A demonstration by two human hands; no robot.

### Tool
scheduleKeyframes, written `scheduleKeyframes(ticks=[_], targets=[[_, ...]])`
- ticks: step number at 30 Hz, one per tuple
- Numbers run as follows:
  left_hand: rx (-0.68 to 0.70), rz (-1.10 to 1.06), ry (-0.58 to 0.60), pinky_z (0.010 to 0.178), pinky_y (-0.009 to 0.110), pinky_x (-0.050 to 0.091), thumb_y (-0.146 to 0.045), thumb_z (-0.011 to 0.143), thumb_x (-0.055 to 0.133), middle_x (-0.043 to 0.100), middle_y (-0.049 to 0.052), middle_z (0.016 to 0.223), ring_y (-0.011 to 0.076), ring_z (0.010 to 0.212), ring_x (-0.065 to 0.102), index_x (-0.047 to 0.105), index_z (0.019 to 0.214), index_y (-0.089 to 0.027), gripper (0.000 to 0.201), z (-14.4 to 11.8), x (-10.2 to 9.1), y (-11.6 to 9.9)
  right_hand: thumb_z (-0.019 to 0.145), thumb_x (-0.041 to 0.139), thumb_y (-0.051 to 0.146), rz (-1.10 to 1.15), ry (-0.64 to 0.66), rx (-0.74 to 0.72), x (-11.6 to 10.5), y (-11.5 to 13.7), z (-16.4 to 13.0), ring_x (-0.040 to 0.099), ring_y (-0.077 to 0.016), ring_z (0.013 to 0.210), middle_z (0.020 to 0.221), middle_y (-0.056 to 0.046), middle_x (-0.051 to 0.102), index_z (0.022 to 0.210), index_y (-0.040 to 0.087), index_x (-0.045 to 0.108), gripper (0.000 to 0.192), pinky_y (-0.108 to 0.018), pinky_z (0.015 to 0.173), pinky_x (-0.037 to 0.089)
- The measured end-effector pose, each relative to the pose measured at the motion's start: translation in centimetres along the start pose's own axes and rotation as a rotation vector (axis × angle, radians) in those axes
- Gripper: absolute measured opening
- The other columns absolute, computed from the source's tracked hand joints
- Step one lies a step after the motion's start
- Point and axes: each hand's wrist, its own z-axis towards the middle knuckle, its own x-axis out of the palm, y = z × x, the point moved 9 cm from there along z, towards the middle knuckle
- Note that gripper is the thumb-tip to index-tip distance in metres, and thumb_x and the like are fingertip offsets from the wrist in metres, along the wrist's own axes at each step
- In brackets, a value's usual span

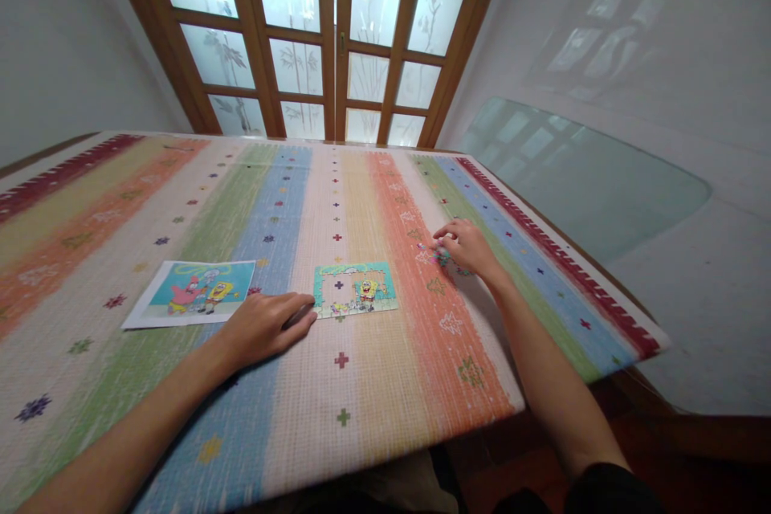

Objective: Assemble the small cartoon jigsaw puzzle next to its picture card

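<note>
A partly assembled jigsaw puzzle (378, 297) lies flat on the table, its border joined and a yellow cartoon figure at its right. The patterned cloth shows through a gap in its left middle. My left hand (268, 325) rests palm down at the puzzle's left edge, fingers stretched out and touching that edge. To the right, my right hand (467, 245) reaches down to a small pile of loose puzzle pieces (442, 259). Its thumb and fingers are pinched together on a piece, mostly hidden by the fingertips. Left of the puzzle lies a printed reference picture (208, 289) with two cartoon figures, partly behind my left hand.
A striped, multicoloured tablecloth (340, 401) covers the table, whose near edge runs below my arms. Wooden doors with frosted panes (295, 64) stand beyond the far edge. At the right is a pale wall (692, 120).
</note>
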Motion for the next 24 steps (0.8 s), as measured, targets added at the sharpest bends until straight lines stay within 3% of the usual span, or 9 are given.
scheduleKeyframes(ticks=[8,15,19,24], targets=[[0.021,0.004,0.001,0.056,0.028,0.048,-0.036,0.105,0.045,0.077,0.005,0.079,0.0169,0.058,0.069,0.069,0.103,-0.018,0.030,-0.1,0.1,-0.1,0.086,0.056,0.011,-0.181,0.183,0.025,1.2,-2.4,-0.3,0.065,-0.0255,0.093,0.098,-0.012,0.075,0.096,0.019,0.083,0.030,-0.038,0.091,0.046],[0.023,0.009,-0.009,0.057,0.028,0.049,-0.036,0.105,0.045,0.078,0.005,0.081,0.0170,0.060,0.070,0.069,0.104,-0.018,0.031,-0.1,0.0,-0.1,0.085,0.061,0.010,-0.218,0.199,0.121,-0.6,-4.9,-0.8,0.066,-0.0231,0.085,0.094,-0.011,0.074,0.098,0.017,0.083,0.027,-0.033,0.081,0.048],[0.005,0.016,0.003,0.057,0.027,0.049,-0.038,0.105,0.043,0.078,0.004,0.082,0.0162,0.059,0.070,0.069,0.103,-0.018,0.033,-0.1,0.2,0.1,0.085,0.068,0.021,-0.123,0.212,0.042,-0.8,-3.4,-0.8,0.064,-0.0211,0.079,0.088,-0.009,0.074,0.090,0.018,0.082,0.016,-0.031,0.076,0.047],[0.012,0.019,-0.010,0.057,0.027,0.050,-0.038,0.105,0.043,0.078,0.005,0.080,0.0169,0.059,0.070,0.070,0.104,-0.017,0.034,-0.1,0.0,-0.1,0.084,0.074,0.036,0.027,0.309,-0.100,0.2,-0.2,-1.0,0.062,-0.0189,0.074,0.083,-0.007,0.073,0.086,0.021,0.081,0.017,-0.030,0.072,0.045]])
